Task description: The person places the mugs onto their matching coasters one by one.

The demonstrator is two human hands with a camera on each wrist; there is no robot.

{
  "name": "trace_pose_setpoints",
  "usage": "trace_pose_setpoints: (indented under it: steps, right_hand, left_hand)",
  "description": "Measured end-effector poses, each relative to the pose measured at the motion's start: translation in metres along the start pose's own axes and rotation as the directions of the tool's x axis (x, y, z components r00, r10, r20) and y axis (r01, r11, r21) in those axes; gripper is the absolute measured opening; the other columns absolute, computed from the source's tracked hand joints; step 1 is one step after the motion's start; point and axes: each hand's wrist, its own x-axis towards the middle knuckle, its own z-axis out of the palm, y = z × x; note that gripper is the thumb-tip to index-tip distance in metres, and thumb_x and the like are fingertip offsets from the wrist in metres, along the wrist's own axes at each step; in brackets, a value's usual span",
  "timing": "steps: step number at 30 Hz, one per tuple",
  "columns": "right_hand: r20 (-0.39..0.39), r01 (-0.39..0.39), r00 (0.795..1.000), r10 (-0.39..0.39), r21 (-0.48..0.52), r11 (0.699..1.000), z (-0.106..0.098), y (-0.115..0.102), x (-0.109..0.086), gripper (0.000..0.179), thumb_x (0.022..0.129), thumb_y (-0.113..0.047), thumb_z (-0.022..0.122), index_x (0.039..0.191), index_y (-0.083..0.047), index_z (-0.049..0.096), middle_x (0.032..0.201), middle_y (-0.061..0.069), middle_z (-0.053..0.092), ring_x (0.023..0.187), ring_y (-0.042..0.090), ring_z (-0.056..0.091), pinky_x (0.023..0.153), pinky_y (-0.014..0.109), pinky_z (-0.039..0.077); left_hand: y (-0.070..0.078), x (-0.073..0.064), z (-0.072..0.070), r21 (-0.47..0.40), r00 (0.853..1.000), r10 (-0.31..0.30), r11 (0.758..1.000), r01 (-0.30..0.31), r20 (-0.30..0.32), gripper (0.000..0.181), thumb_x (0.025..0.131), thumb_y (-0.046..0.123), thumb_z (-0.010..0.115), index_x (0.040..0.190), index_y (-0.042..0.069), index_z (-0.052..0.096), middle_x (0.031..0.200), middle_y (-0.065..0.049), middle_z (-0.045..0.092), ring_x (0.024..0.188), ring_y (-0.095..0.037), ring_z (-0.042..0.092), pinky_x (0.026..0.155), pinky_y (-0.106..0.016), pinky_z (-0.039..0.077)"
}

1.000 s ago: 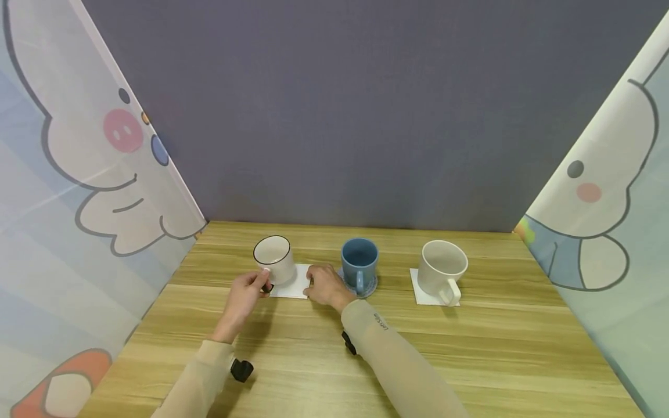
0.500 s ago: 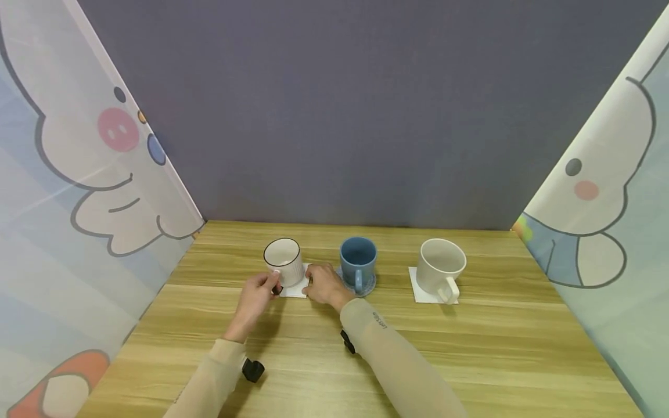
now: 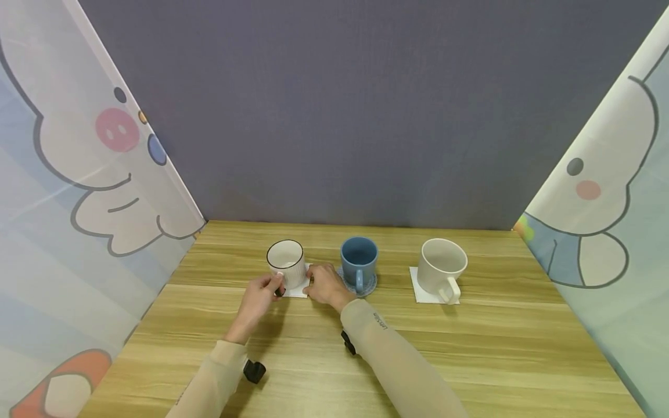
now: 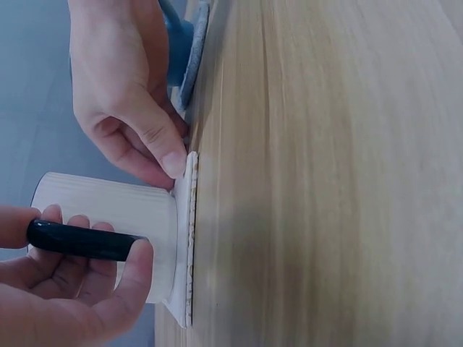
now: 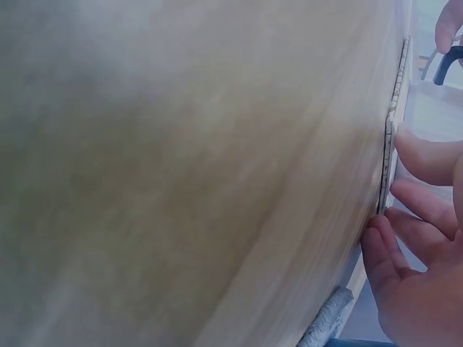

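A white ribbed mug [image 3: 287,267] with a dark rim stands upright on a square white coaster [image 3: 299,292]. My left hand [image 3: 258,297] grips its black handle [image 4: 81,241], fingers curled round it in the left wrist view. At the coaster's right edge, my right hand [image 3: 325,284] pinches the side nearest it, the thumb lying on its top corner in the left wrist view. In the right wrist view the fingertips of that hand [image 5: 423,289] sit along the coaster's thin edge [image 5: 395,108].
Just right of my right hand, a blue mug [image 3: 359,255] stands on a round grey-blue coaster [image 3: 370,287]. Farther right is a cream mug [image 3: 441,267] on a white square coaster [image 3: 423,298]. A grey panel [image 3: 360,116] rises behind the wooden table [image 3: 470,360].
My left hand has shifted the dark-rimmed mug to the right, further onto the white coaster, mostly in the first half second. My right hand has stayed at the coaster's edge.
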Motion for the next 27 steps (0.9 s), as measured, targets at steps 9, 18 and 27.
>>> trace_pose_setpoints:
  steps: [9, 18, 27]
  right_hand:
    - [-0.028, 0.03, 0.999, -0.032, -0.053, 0.998, -0.001, -0.005, -0.005, 0.028, 0.088, -0.022, 0.081, 0.109, -0.007, 0.071, 0.106, 0.005, 0.071, 0.112, 0.028, 0.062, 0.092, 0.039, 0.053]
    - [0.045, 0.087, 0.996, -0.082, -0.135, 0.987, -0.015, -0.02, -0.024, 0.016, 0.096, -0.023, 0.072, 0.1, -0.008, 0.074, 0.101, 0.003, 0.072, 0.088, 0.018, 0.068, 0.071, 0.031, 0.056]
    - [-0.016, 0.155, 0.988, -0.156, -0.017, 0.988, -0.047, -0.03, -0.062, 0.019, 0.099, -0.025, 0.066, 0.107, -0.011, 0.076, 0.104, 0.0, 0.075, 0.095, 0.015, 0.069, 0.079, 0.033, 0.057]
  left_hand:
    - [0.003, 0.002, -0.003, 0.0, 0.999, -0.018, 1.0, 0.018, 0.045, 0.039, 0.108, 0.029, 0.053, 0.087, -0.002, 0.062, 0.089, -0.011, 0.062, 0.089, -0.022, 0.057, 0.084, -0.043, 0.056]
    - [0.009, -0.001, -0.008, 0.237, 1.0, 0.011, 0.971, -0.017, 0.028, 0.042, 0.107, 0.036, 0.051, 0.093, 0.001, 0.068, 0.096, -0.012, 0.069, 0.083, -0.024, 0.063, 0.071, -0.037, 0.052]
    - [0.02, -0.01, -0.009, 0.606, 0.953, 0.288, 0.775, -0.179, -0.088, 0.037, 0.103, 0.032, 0.059, 0.093, -0.001, 0.073, 0.096, -0.019, 0.07, 0.094, -0.041, 0.065, 0.074, -0.055, 0.053]
